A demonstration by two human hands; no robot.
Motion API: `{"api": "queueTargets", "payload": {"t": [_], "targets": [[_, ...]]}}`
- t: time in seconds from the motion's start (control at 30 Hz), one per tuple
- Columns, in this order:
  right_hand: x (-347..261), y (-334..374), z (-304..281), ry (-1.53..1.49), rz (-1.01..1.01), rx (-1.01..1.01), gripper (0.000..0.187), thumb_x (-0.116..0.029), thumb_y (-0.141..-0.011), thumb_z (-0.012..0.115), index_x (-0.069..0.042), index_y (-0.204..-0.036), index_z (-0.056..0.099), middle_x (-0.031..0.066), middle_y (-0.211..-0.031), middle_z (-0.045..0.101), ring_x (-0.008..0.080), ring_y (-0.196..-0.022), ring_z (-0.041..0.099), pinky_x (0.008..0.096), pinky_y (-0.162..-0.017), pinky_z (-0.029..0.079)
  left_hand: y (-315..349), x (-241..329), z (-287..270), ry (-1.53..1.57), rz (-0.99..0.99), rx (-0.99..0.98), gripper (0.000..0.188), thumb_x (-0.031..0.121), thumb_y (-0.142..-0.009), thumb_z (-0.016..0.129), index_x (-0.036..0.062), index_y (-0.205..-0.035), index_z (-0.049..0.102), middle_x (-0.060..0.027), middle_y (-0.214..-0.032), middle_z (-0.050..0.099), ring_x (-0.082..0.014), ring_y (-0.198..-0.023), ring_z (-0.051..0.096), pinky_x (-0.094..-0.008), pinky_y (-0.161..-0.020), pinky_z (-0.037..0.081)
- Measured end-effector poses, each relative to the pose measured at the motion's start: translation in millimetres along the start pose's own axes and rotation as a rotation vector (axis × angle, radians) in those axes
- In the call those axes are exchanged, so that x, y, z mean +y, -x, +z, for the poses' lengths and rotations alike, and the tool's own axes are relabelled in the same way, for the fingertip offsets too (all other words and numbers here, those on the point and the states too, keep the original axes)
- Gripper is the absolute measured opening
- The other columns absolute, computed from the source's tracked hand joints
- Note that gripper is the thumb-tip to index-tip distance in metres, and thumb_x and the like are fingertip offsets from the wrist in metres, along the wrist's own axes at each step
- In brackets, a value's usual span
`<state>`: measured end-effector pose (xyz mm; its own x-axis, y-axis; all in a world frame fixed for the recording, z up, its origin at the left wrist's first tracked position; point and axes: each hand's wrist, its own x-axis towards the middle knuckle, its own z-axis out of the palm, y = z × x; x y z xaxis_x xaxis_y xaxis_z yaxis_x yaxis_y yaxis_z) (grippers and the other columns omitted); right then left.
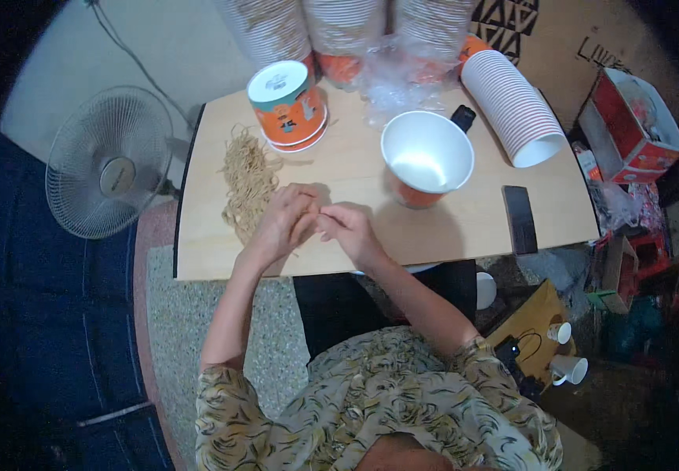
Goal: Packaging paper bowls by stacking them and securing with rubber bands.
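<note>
My left hand [283, 218] is over the lower end of a loose pile of tan twine pieces [247, 177], its fingers curled. My right hand [352, 234] meets it fingertip to fingertip, thumb and forefinger pinched together. Whatever lies between the fingers is too small and too covered to make out. Right of my hands stands a large paper tub [425, 153], white inside and orange outside, its mouth upward. Behind the twine, an orange and green paper tub [286, 102] rests upside down with its white base on top.
Tall stacks of nested paper tubs [343, 35] line the back edge beside crumpled clear plastic [402, 78]. Another nested stack [512, 106] lies on its side at right, near a dark phone [520, 220]. A fan [112, 161] stands left of the table; a red box [633, 125] sits beyond its right edge.
</note>
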<state>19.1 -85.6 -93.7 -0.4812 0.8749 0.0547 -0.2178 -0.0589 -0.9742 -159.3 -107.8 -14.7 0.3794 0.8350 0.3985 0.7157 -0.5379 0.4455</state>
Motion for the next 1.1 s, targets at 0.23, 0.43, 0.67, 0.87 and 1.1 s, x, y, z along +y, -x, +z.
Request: {"api": "queueTargets", "payload": {"t": [0.23,0.43,0.67,0.87,1.1], "targets": [[6,-4,-4,-0.267,0.047,-0.069,0.025,-0.013,-0.097,0.063,0.001,-0.119,0.064,0.0033,-0.107,0.066,0.0099,-0.092,0.063,0.0257,-0.075,0.052,1,4,0,0.429,-0.321,-0.105,0.009,0.009,-0.093,0.063,0.0006,-0.091,0.060,-0.0157,-0.114,0.064,-0.0295,-0.099,0.063,-0.0393,-0.090,0.048],[-3,5,1,-0.406,-0.020,-0.135,0.030,-0.011,-0.095,0.065,-0.004,-0.124,0.064,0.0006,-0.115,0.065,0.0080,-0.097,0.061,0.0249,-0.079,0.050,0,-3,8,0.558,-0.294,-0.106,0.012,0.010,-0.098,0.058,0.0005,-0.092,0.061,-0.0141,-0.123,0.063,-0.0200,-0.108,0.060,-0.0339,-0.094,0.048],[5,5,13,-0.451,-0.015,-0.047,0.016,-0.014,-0.095,0.065,-0.002,-0.105,0.071,0.0023,-0.094,0.069,0.0103,-0.085,0.065,0.0251,-0.073,0.054,16,-9,12,0.773,-0.573,-0.127,0.021,0.024,-0.104,0.053,0.0063,-0.114,0.060,-0.0070,-0.128,0.061,-0.0148,-0.110,0.059,-0.0298,-0.093,0.048],[34,4,13,-0.421,-0.081,0.149,0.021,-0.017,-0.098,0.060,0.002,-0.098,0.071,0.0060,-0.079,0.070,0.0100,-0.065,0.065,0.0253,-0.057,0.055,24,-28,29,0.761,-0.419,-0.279,0.022,0.015,-0.103,0.055,0.0031,-0.122,0.056,-0.0056,-0.114,0.063,-0.0107,-0.097,0.058,-0.0236,-0.085,0.047],[15,23,-5,-0.240,-0.051,0.249,0.022,-0.013,-0.096,0.058,0.005,-0.097,0.069,0.0085,-0.079,0.070,0.0116,-0.063,0.065,0.0263,-0.055,0.054,55,-64,38,0.463,-0.482,-0.129,0.009,0.005,-0.098,0.062,-0.0002,-0.102,0.068,-0.0033,-0.099,0.068,-0.0093,-0.093,0.060,-0.0236,-0.084,0.048]]}}
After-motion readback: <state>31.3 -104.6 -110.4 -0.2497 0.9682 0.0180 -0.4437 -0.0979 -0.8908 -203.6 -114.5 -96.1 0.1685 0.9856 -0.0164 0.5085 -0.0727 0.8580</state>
